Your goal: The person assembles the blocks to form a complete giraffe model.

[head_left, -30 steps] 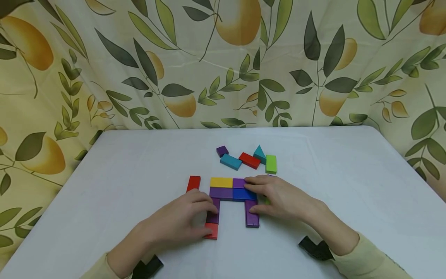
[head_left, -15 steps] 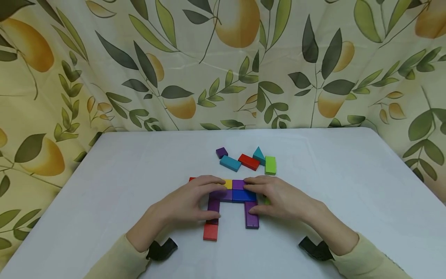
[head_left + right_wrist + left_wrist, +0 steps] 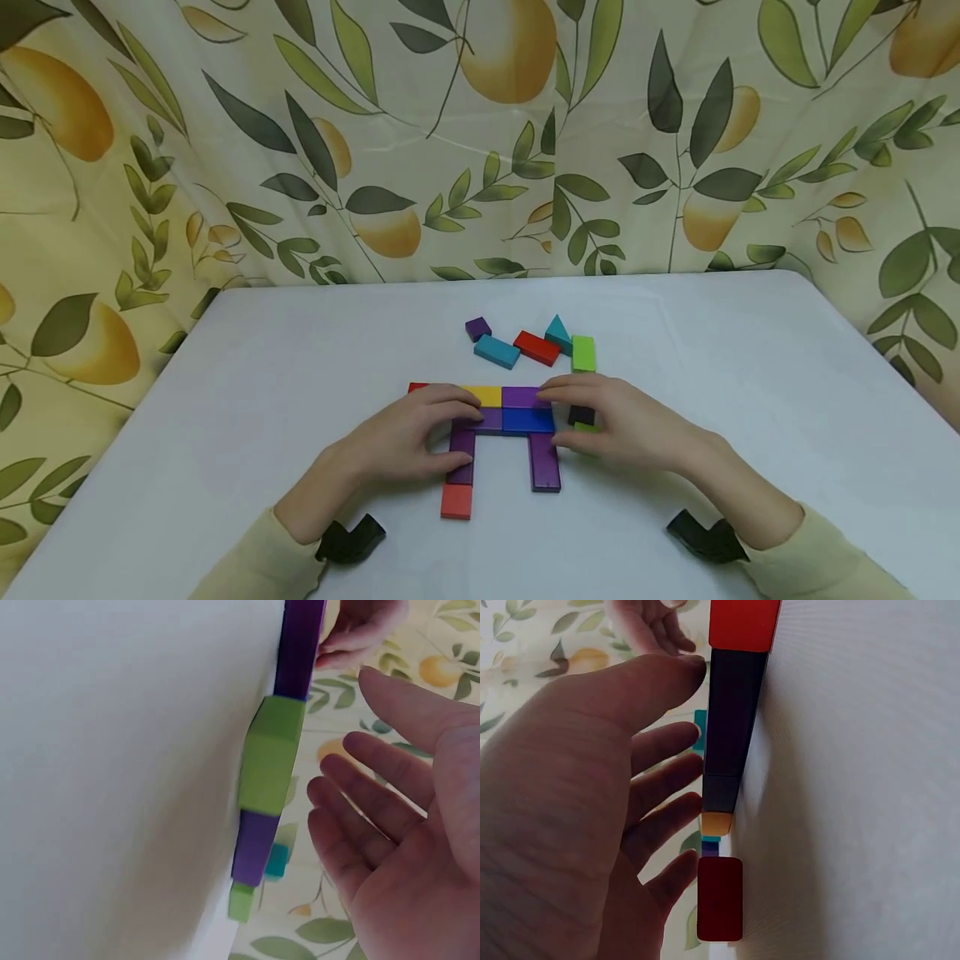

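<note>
Flat coloured blocks form a figure on the white table. Its upper part joins a yellow block [image 3: 483,396], a purple block [image 3: 520,397] and a blue block [image 3: 527,419]. Below are a left purple leg [image 3: 461,460], ending in a red square block [image 3: 456,502], and a right purple leg [image 3: 544,464]. My left hand [image 3: 408,429] lies over the figure's left side, relaxed fingers at the block tops. At the right side, my right hand [image 3: 630,421] hovers with loosely spread fingers and an empty palm. Under it show a green block [image 3: 271,757] and a purple block [image 3: 255,847].
Behind the figure lie a purple cube [image 3: 477,328], a teal block [image 3: 497,352], a red block [image 3: 537,347], a teal triangle [image 3: 557,332] and a light green block [image 3: 583,354]. Another red block [image 3: 720,898] sits beyond my left fingers. A patterned cloth [image 3: 480,167] hangs behind the table.
My left hand has moved forward from the lower left leg to the figure's upper left. My right hand has shifted slightly right, uncovering part of a dark block and a green block.
</note>
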The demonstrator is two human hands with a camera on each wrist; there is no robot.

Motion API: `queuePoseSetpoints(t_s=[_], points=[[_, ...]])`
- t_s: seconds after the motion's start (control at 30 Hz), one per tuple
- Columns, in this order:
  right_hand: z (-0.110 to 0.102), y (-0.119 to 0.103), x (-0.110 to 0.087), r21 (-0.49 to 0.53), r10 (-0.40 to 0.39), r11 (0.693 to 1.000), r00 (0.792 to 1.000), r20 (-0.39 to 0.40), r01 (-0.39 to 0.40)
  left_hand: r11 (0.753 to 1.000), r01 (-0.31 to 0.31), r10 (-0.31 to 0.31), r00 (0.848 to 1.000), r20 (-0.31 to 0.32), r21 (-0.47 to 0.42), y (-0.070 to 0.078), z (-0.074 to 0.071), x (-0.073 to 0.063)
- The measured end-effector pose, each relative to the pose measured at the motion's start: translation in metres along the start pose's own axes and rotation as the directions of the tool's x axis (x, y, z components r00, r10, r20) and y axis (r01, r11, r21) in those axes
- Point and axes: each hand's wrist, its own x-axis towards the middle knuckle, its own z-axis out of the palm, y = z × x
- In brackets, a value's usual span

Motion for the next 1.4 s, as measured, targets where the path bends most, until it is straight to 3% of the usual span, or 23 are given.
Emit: queuePoseSetpoints(t_s=[0.3, 0.6, 1.0, 1.2, 1.4], points=[[-0.007, 0.007, -0.015, 0.01, 0.047, 0.999, 0.999, 0.009, -0.047, 0.999, -0.024, 0.024, 1.0, -0.019, 0.023, -0.003, 0.0, -0.001], [-0.012, 0.01, -0.031, -0.025, 0.038, 0.999, 0.999, 0.032, -0.037, 0.999, -0.035, 0.035, 0.999, -0.014, 0.023, -0.005, 0.002, 0.001], [-0.005, 0.008, -0.031, -0.095, -0.002, 0.996, 1.0, 0.018, 0.004, 1.0, -0.008, 0.009, 1.0, -0.008, 0.019, -0.004, 0.001, 0.0], [-0.006, 0.008, -0.032, -0.045, 0.013, 0.999, 0.997, 0.073, -0.009, 1.0, 0.002, -0.002, 1.0, -0.004, 0.017, -0.003, 0.001, 0.0], [-0.004, 0.01, -0.033, -0.031, -0.039, 0.999, 0.995, 0.091, 0.042, 1.0, 0.001, -0.001, 1.0, -0.009, 0.006, -0.003, 0.001, 0.0]])
